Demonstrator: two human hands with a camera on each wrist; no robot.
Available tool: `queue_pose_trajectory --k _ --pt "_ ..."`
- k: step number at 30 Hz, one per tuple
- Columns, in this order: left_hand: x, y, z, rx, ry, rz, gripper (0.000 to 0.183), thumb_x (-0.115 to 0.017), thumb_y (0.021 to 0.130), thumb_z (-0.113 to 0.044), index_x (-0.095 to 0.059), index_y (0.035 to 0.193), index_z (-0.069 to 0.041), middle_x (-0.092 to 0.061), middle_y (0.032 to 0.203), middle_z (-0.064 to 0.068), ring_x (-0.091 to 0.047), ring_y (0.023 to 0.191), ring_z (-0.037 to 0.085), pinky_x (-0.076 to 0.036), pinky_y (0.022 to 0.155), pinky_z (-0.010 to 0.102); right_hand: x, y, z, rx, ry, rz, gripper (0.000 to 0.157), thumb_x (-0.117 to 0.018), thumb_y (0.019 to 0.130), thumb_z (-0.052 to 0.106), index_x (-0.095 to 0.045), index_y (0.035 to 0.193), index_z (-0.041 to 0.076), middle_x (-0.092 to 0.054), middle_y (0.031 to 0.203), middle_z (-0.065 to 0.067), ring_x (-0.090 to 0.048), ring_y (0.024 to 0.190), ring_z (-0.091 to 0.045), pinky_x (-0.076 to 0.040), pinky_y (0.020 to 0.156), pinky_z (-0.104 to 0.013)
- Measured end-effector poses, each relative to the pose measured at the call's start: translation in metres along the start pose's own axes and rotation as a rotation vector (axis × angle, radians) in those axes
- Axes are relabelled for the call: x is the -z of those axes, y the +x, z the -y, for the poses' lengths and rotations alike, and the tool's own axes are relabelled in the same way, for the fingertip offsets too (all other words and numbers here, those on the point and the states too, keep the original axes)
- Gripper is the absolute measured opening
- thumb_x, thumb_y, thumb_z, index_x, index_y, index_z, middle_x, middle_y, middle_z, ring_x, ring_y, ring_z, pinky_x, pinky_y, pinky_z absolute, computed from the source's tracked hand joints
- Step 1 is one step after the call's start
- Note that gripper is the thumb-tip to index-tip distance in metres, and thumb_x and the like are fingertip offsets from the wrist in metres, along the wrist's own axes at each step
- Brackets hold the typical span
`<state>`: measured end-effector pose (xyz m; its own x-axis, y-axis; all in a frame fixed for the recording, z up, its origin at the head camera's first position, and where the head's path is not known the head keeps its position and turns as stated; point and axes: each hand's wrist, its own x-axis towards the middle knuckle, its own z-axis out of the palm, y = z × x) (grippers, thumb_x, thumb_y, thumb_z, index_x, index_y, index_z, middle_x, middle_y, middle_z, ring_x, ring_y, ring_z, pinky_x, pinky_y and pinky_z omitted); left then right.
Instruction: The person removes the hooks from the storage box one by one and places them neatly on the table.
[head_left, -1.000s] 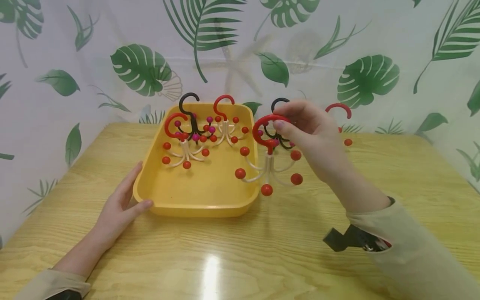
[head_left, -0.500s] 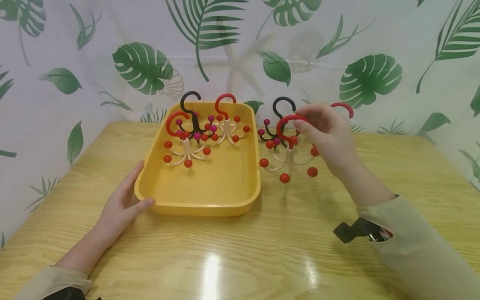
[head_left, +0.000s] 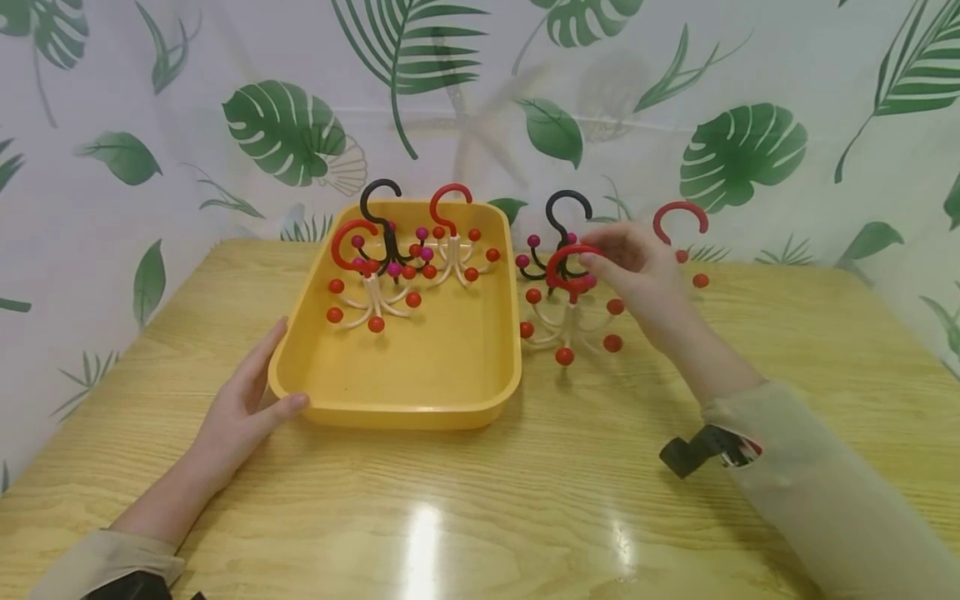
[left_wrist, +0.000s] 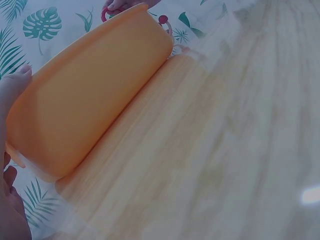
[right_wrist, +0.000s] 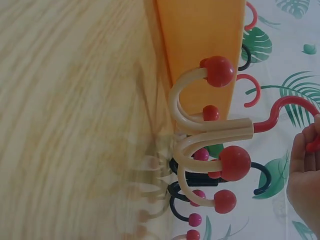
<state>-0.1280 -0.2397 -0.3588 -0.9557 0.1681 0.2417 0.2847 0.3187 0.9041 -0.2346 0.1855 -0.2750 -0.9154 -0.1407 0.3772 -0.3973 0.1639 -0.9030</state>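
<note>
No readable text, no legible labels, brands, numbers or signs

Here's the yellowish wood-grain table (head_left: 555, 533) before me, a bright streak of glare (head_left: 422, 550) on its near part! Behind it, a white backdrop (head_left: 300, 50): green split leaf (head_left: 281, 133) to my left, palm frond (head_left: 423, 62) up high, pale shell print (head_left: 348, 169) touching that leaf, faint starfish (head_left: 468, 129) mid-wall!

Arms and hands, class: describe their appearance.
The left sleeve and right sleeve are beige; the left hand and right hand are bare. A black block juts from the right sleeve; a black device shows at the left sleeve, partly visible.
</note>
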Motion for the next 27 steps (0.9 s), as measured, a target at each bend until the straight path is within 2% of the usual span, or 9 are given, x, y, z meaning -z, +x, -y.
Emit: queue_pose_trajectory --k 3,7,13,19,22,27 --pt "0.000 0.000 0.000 0.001 -0.004 0.002 0.082 -0.063 0.091 -0.003 -0.016 0.154 -0.025 -0.012 0.159 0.000 -0.009 0.145 0.017 -0.025 0.102 0.007 -0.001 0.002 -0.004 0.001 -0.016 0.005 0.026 -0.065 0.091 0.007 -0.061 0.115 -0.001 -0.061 0.107 -0.007 -0.057 0.095 -0.021 -0.051 0.081 -0.019" --pt "0.000 0.000 -0.001 0.000 -0.006 0.004 0.081 -0.062 0.091 -0.003 -0.016 0.154 -0.024 -0.011 0.159 0.000 -0.009 0.145 0.018 -0.026 0.102 0.008 -0.003 0.003 -0.008 -0.002 -0.051 0.004 0.023 -0.065 0.091 0.010 -0.062 0.113 0.003 -0.063 0.105 -0.006 -0.059 0.095 -0.021 -0.052 0.080 -0.021" --pt "0.000 -0.001 -0.001 0.005 0.004 0.001 0.081 -0.062 0.091 -0.003 -0.016 0.154 -0.024 -0.011 0.159 0.000 -0.009 0.145 0.018 -0.026 0.102 0.007 -0.006 0.003 -0.012 0.010 0.006 0.039 0.020 -0.063 0.092 0.006 -0.062 0.111 0.005 -0.062 0.104 -0.005 -0.057 0.095 -0.020 -0.051 0.080 -0.019" --pt "0.000 -0.001 -0.002 0.003 0.002 0.000 0.081 -0.063 0.091 -0.003 -0.016 0.154 -0.024 -0.012 0.159 0.000 -0.009 0.145 0.018 -0.025 0.102 0.007 -0.008 0.003 -0.015 0.005 -0.003 0.040 0.019 -0.061 0.093 0.005 -0.061 0.112 0.003 -0.060 0.108 -0.005 -0.054 0.102 -0.027 -0.050 0.083 -0.019" --pt "0.000 -0.001 -0.002 0.003 0.003 -0.001 0.081 -0.063 0.091 -0.003 -0.016 0.154 -0.024 -0.012 0.159 0.000 -0.009 0.145 0.018 -0.026 0.102 0.008 -0.007 0.002 -0.017 0.002 0.017 0.044 0.018 -0.060 0.093 0.005 -0.062 0.111 0.006 -0.060 0.109 -0.006 -0.052 0.104 -0.029 -0.050 0.084 -0.019" --pt "0.000 0.000 -0.001 0.004 0.006 -0.005 0.082 -0.064 0.090 -0.004 -0.017 0.154 -0.024 -0.012 0.159 -0.001 -0.010 0.145 0.018 -0.027 0.102 0.009 -0.006 0.001 -0.020 -0.002 0.032 0.048 0.020 -0.060 0.094 0.007 -0.062 0.114 0.004 -0.060 0.110 -0.006 -0.054 0.102 -0.025 -0.050 0.085 -0.019"
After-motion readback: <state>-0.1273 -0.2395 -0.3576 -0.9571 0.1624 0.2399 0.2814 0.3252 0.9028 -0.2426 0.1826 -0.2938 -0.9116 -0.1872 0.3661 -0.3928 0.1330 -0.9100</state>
